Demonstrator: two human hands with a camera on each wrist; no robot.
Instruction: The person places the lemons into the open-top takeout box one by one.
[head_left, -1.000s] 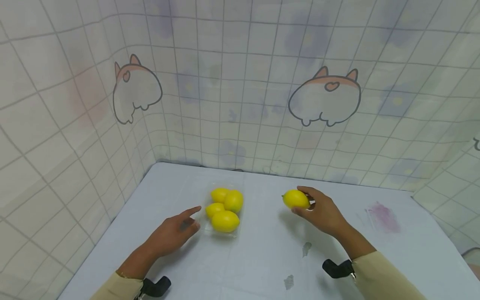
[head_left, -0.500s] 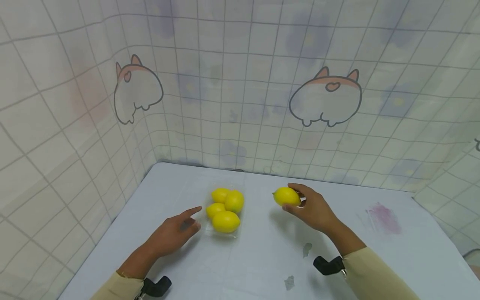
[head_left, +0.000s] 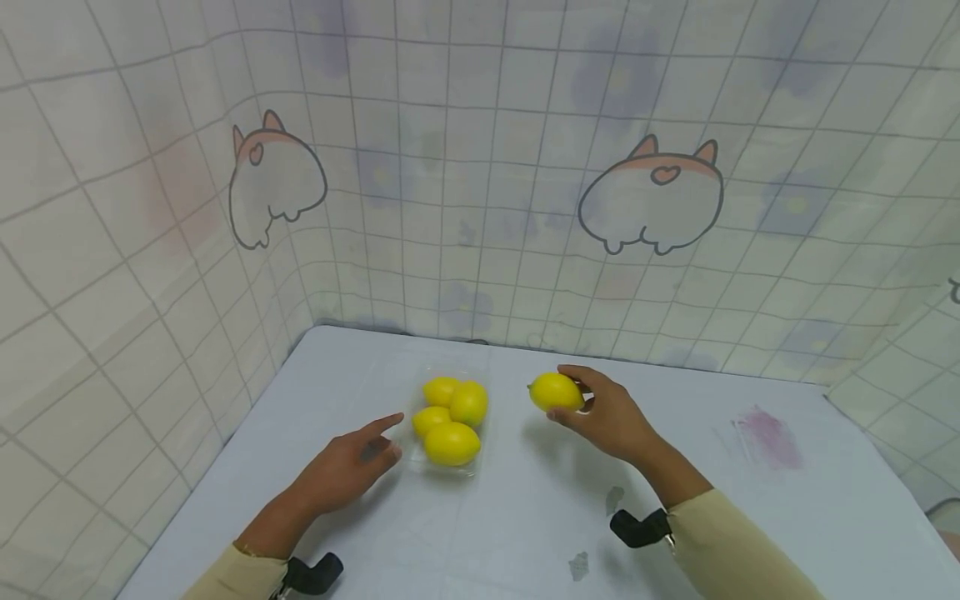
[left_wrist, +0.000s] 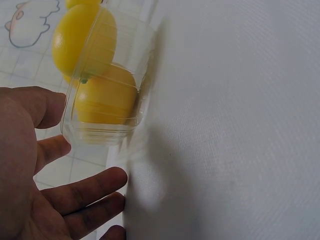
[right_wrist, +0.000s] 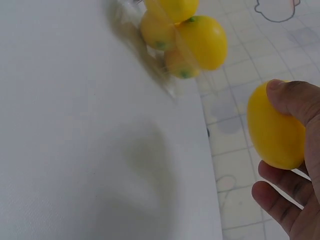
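In the head view, my right hand (head_left: 611, 421) pinches a yellow lemon (head_left: 555, 392) between thumb and fingers, raised above the table to the right of a clear plastic container (left_wrist: 100, 136). Several lemons lie piled inside that container, the nearest lemon (head_left: 452, 443) at its front. My left hand (head_left: 345, 471) is at the container's left side, thumb and fingers spread apart. The left wrist view has its thumb (left_wrist: 50, 107) right at the container's edge; whether it touches cannot be told. From the right wrist, the held lemon (right_wrist: 275, 127) appears with the thumb across its top.
A white-covered table (head_left: 525, 525) bears grey patches (head_left: 578, 566) near the front and a pinkish stain (head_left: 768, 437) at the right. Behind and beside it hangs a gridded cloth (head_left: 465, 208) with cartoon animal prints.
My right hand has carried the lemon leftward and slightly farther back, closer to the container. The left hand and the container have stayed in place.
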